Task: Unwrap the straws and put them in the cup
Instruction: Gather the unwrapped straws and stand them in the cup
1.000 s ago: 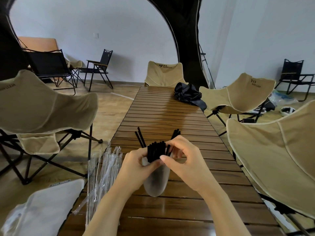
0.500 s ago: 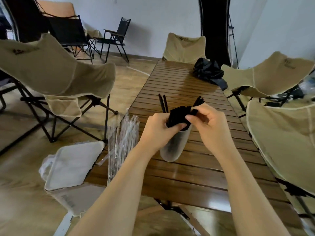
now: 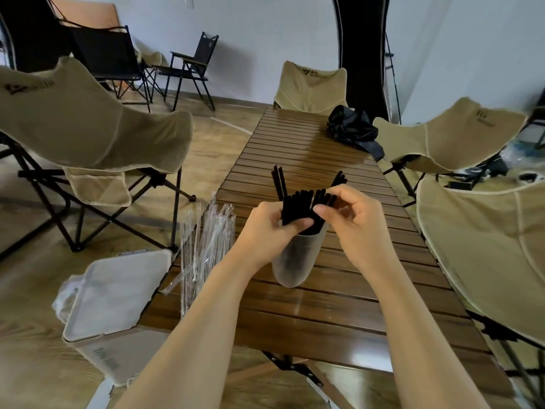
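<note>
1. The straws [image 3: 296,206] are black, bare of wrapping and bunched in the cup [image 3: 295,261]. Most tops sit level. Two stand higher at 11 o'clock of the bunch, and a few splay out at 1 o'clock.
2. The cup is frosted grey and tilts with its mouth toward 12 o'clock. Its base is low over the slatted tabletop [image 3: 324,320], near the person's edge. Whether the base touches cannot be told.
3. The left hand [image 3: 265,228] grasps the cup at its rim, fingers wrapped round it and thumb laid across the straw shafts.
4. The right hand [image 3: 354,216] pinches the straw tops on the 3 o'clock side between thumb and forefinger. Its other fingers are loosely curled.
5. Clear plastic sleeves [image 3: 206,240] lie at 9 o'clock of the cup, along the tabletop edge. Whether any holds a straw cannot be told.
6. A white bin [image 3: 112,293] sits at 8 o'clock, below the tabletop. A black bag [image 3: 352,129] lies at 1 o'clock, well apart.
7. Step in hand, as judged: seating the loaded straws, late in the task.
8. The next move likely calls for pushing the raised straws down, setting the cup upright, then checking the sleeves.
</note>
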The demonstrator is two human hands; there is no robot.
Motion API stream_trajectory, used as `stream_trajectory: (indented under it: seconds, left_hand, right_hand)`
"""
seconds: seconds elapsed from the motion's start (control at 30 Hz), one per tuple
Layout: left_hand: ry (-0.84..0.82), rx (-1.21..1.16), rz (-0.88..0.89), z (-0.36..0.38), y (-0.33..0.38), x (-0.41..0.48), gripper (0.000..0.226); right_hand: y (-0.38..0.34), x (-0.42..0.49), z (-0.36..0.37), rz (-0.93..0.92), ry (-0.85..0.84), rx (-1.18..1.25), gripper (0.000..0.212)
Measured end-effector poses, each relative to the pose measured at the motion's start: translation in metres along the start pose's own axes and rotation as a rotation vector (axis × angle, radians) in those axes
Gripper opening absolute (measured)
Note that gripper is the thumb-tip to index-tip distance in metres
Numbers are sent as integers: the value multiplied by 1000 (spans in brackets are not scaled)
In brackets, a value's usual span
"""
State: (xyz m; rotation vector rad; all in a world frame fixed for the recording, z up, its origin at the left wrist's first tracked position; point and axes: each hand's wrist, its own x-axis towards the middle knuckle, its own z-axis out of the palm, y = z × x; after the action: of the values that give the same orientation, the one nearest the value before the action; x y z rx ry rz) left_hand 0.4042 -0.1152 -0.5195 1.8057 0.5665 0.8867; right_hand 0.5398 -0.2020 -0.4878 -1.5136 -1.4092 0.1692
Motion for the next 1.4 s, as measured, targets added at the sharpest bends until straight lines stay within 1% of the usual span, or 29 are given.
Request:
stream_trajectory:
  seconds: [0.13, 0.3, 0.6, 0.83, 1.0, 1.13, 1.2, 1.3, 1.33, 1.4]
  left_hand:
    - [-6, -4, 5, -1, 0, -1, 22]
    - [-44, -16, -5, -2, 0, -4, 26]
    - [-97, -11, -79, -6, -1, -6, 23]
    - [-111, 30, -15, -9, -1, -6, 25]
    - [-100, 49, -4, -9, -1, -6, 22]
    - [-98, 69, 27, -8, -3, -4, 18]
    - [-109, 76, 55, -8, -3, -4, 19]
    - [-108, 81, 70, -7, -4, -3, 21]
    - [-103, 78, 63, -6, -4, -3, 21]
    - [-103, 72, 63, -6, -4, -2, 23]
  right_hand:
    - [-4, -3, 1, -50, 15, -12, 18]
    - [-6, -6, 3, -57, 19, -10, 22]
    - [-10, -11, 2, -36, 33, 22, 20]
    - [-16, -13, 4, -104, 66, 61, 35]
    - [-15, -10, 4, -122, 87, 31, 28]
    - [-15, -8, 3, -83, 58, -4, 18]
    - [-15, -8, 3, -73, 55, -12, 21]
    - [-16, -8, 3, -124, 70, -9, 35]
    - [-17, -8, 3, -157, 81, -11, 37]
    - [-16, -7, 3, -202, 100, -15, 32]
